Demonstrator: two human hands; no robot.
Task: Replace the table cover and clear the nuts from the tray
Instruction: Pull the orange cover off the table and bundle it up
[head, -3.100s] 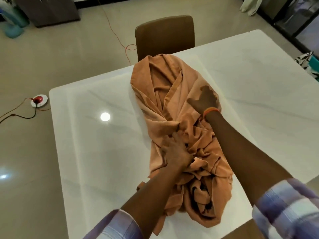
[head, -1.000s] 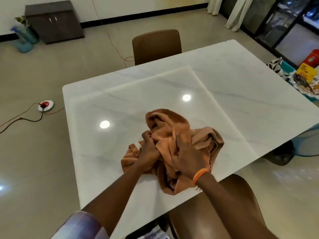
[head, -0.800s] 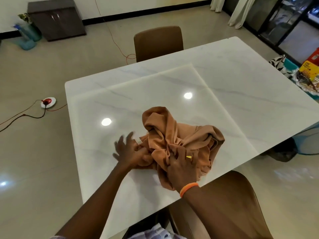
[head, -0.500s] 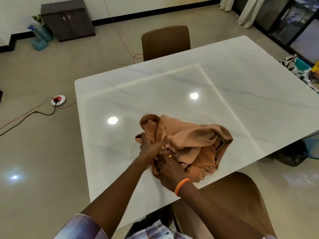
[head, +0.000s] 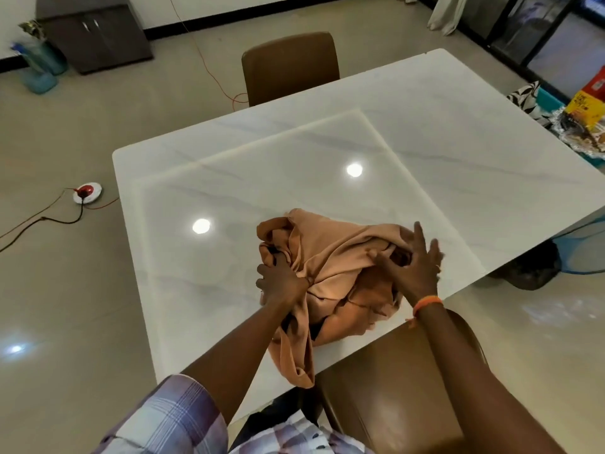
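An orange-brown table cover (head: 330, 257) lies bunched in a heap near the front edge of the white marble table (head: 327, 165). My left hand (head: 281, 283) grips a gathered fold on the heap's left side. My right hand (head: 412, 267) lies on the heap's right side with fingers spread and straight, pressing the cloth. One end of the cover hangs over the table's front edge. At the far right edge of the view sits a foil-wrapped tray (head: 579, 129) with packets on it; its contents are unclear.
A brown chair (head: 399, 388) stands right below my arms at the table's near side, another brown chair (head: 291, 67) at the far side. A red-and-white socket (head: 86, 193) with cables lies on the floor to the left. A dark cabinet (head: 95, 31) stands at the back wall.
The long spread cover has been gathered into a compact heap near the front edge. In the last half second my right hand moved from beside the left hand to the heap's right side and opened.
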